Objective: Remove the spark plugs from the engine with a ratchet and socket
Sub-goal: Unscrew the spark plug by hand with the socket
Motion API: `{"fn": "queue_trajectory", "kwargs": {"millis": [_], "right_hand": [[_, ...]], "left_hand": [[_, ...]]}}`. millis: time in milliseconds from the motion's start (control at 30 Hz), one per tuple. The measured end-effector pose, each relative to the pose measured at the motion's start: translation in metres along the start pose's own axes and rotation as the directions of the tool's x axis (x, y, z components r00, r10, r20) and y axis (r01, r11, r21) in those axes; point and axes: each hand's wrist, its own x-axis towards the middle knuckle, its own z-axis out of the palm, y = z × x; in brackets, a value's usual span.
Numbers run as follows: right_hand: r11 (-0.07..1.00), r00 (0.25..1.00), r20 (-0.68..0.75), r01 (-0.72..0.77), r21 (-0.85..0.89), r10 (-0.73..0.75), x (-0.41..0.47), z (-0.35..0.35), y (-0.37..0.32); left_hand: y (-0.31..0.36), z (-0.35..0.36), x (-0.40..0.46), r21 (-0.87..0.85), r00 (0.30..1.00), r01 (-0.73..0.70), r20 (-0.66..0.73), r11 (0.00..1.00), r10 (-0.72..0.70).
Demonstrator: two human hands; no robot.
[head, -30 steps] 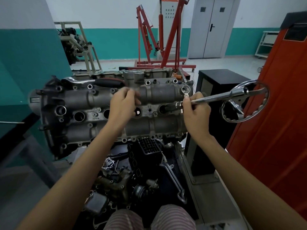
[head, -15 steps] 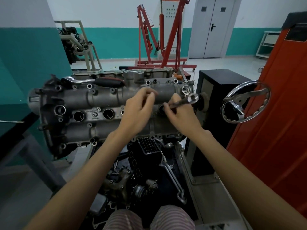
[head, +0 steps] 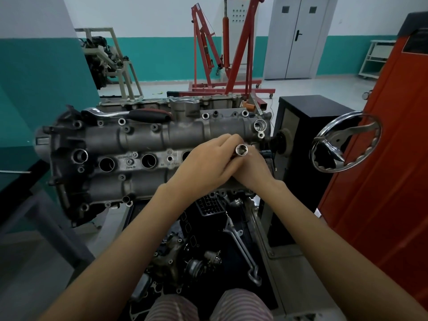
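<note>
The grey engine head [head: 139,144] lies across the stand, with open round spark plug wells [head: 148,161] along its middle row. Over the right end of that row my two hands meet. My left hand [head: 208,164] lies on top and my right hand [head: 254,173] beneath it, and both hold a chrome socket tool [head: 241,150]. Its open hex end faces the camera and the rest of it is hidden by my fingers. A ratchet [head: 129,114] with a black and red handle rests on the engine's far edge.
A chrome handwheel [head: 346,142] juts out to the right, in front of a black cabinet [head: 301,117] and an orange cabinet [head: 382,170]. Below the engine a tray holds a long wrench [head: 243,247] and several loose engine parts. A red engine crane [head: 222,54] stands behind.
The chrome tool, which pointed right toward the handwheel, has swung round so that its open end faces the camera. My left hand slid right to join my right hand.
</note>
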Motion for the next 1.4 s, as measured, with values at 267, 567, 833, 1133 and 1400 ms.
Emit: {"fn": "queue_trajectory", "kwargs": {"millis": [267,567,833,1133,1400], "right_hand": [[0.916,0.972,-0.235,0.081,0.393,0.015,-0.016,0.003,0.003],[0.88,0.976,-0.208,0.149,0.451,-0.059,-0.01,0.004,0.008],[0.951,0.966,-0.206,0.204,0.232,-0.157,-0.009,0.006,0.012],[0.966,0.97,-0.203,0.171,0.195,-0.131,-0.008,0.007,0.012],[0.973,0.965,-0.262,0.052,0.223,0.008,-0.007,0.007,0.008]], "left_hand": [[-0.001,0.009,-0.001,0.02,0.998,0.054,-0.036,0.998,-0.054],[-0.004,0.022,-0.003,-0.062,0.988,0.114,-0.101,0.992,-0.12],[-0.001,0.024,-0.015,-0.083,0.982,0.088,-0.157,0.993,-0.1],[0.001,0.028,-0.013,-0.161,0.971,0.077,-0.214,0.984,-0.111],[-0.003,0.034,-0.012,-0.211,0.898,0.128,-0.39,0.969,-0.204]]}}
